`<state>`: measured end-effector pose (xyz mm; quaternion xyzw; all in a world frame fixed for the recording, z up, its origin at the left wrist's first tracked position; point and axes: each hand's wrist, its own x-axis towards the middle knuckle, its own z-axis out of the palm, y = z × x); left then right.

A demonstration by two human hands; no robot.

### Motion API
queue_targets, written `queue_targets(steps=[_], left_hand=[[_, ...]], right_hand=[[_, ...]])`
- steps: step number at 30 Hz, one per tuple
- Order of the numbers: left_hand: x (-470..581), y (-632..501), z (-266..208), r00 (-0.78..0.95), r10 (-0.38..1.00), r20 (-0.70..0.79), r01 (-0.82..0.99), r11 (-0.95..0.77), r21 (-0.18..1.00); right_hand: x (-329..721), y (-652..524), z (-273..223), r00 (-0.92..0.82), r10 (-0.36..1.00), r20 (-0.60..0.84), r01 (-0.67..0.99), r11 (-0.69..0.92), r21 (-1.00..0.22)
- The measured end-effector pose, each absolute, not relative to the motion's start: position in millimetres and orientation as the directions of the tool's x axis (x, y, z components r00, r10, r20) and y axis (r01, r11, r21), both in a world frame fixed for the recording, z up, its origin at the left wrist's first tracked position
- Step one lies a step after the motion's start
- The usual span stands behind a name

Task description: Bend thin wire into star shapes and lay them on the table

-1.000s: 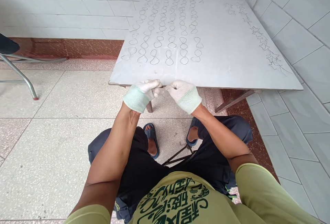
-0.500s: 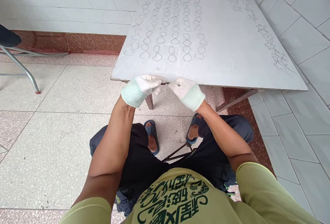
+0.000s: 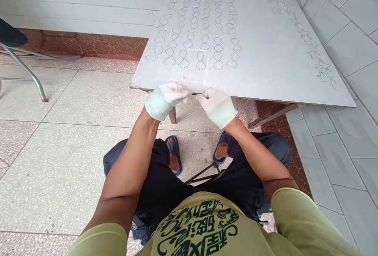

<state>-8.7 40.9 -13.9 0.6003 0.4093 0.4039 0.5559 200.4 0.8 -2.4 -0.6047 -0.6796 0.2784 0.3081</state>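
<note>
Both hands wear white knit gloves with pale green cuffs and meet just off the front edge of the white table [image 3: 254,79]. My left hand [image 3: 173,95] is closed in a pinch, its fingers curled around a thin wire [image 3: 193,97]. Facing it, my right hand [image 3: 216,104] pinches the same wire between thumb and forefinger. Only a short, faint stretch of wire shows between the fingertips; the rest is hidden or too fine to see. Beyond the hands, rows of wire figure-eights [image 3: 218,53] lie flat on the table.
Star-shaped wire pieces [image 3: 313,51] line the table's right side. A brown table leg [image 3: 271,115] slants below the tabletop. At far left stands a metal-legged chair [image 3: 28,71]. Tiled walls [image 3: 342,32] close in behind and on the right.
The left fingers have curled in more tightly, and the wire loop that hung between the hands shows far less. The view has shifted slightly.
</note>
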Motion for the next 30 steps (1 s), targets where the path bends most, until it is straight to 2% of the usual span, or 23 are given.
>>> queue_targets(steps=[3, 5, 8, 11, 13, 15, 17, 19, 20, 22, 24, 26, 28, 30], left_hand=[[-6.8, 38.7, -12.2, 0.306, 0.952, 0.024, 0.064, -0.046, 0.997], [-6.3, 36.4, -10.6, 0.309, 0.951, 0.032, 0.078, -0.058, 0.995], [-6.4, 33.3, -10.2, 0.307, 0.952, 0.021, 0.09, -0.051, 0.995], [-6.2, 31.7, -12.5, 0.301, 0.954, 0.008, 0.112, -0.044, 0.993], [-6.3, 31.7, -13.3, 0.296, 0.955, 0.014, 0.13, -0.055, 0.99], [-7.3, 32.5, -11.6, 0.293, 0.955, 0.038, 0.137, -0.081, 0.987], [-9.4, 34.2, -8.0, 0.313, 0.946, 0.078, 0.125, -0.123, 0.984], [-11.3, 35.8, -4.3, 0.326, 0.934, 0.144, 0.077, -0.178, 0.981], [-11.6, 36.0, -3.1, 0.32, 0.93, 0.179, 0.043, -0.203, 0.978], [-10.2, 35.0, -2.5, 0.278, 0.932, 0.23, -0.016, -0.235, 0.972], [-6.6, 32.6, -3.7, 0.224, 0.945, 0.239, -0.038, -0.236, 0.971], [-3.0, 31.1, -5.4, 0.197, 0.952, 0.233, -0.042, -0.229, 0.973], [-2.2, 32.6, -6.8, 0.209, 0.949, 0.237, -0.065, -0.229, 0.971], [-5.1, 37.4, -8.1, 0.261, 0.933, 0.248, -0.097, -0.23, 0.968]], right_hand=[[198.4, 0.9, -9.0, -0.057, 0.963, 0.264, 0.691, 0.229, -0.686], [198.8, 2.2, -7.8, -0.084, 0.946, 0.312, 0.704, 0.278, -0.654], [201.5, 3.5, 1.0, -0.26, 0.94, 0.22, 0.702, 0.34, -0.625], [203.4, 0.2, 7.1, -0.407, 0.903, 0.137, 0.766, 0.419, -0.487], [203.4, -4.3, 5.2, -0.431, 0.889, 0.157, 0.818, 0.458, -0.347], [202.9, -8.6, -0.1, -0.407, 0.889, 0.209, 0.848, 0.453, -0.275], [202.7, -9.9, -5.2, -0.283, 0.922, 0.263, 0.867, 0.363, -0.342], [204.2, -6.3, -7.3, -0.069, 0.96, 0.272, 0.797, 0.217, -0.563], [205.7, -2.8, -7.0, 0.046, 0.968, 0.247, 0.692, 0.147, -0.707], [210.3, 6.8, -4.5, 0.205, 0.969, 0.141, 0.344, 0.063, -0.937], [216.2, 17.3, -2.0, 0.245, 0.969, 0.031, -0.021, 0.037, -0.999], [222.9, 25.6, -1.0, 0.2, 0.979, -0.036, -0.21, 0.007, -0.978], [230.4, 28.7, -0.6, 0.152, 0.987, -0.051, -0.172, -0.024, -0.985], [238.5, 24.7, 2.0, 0.2, 0.979, 0.048, 0.038, 0.041, -0.998]])
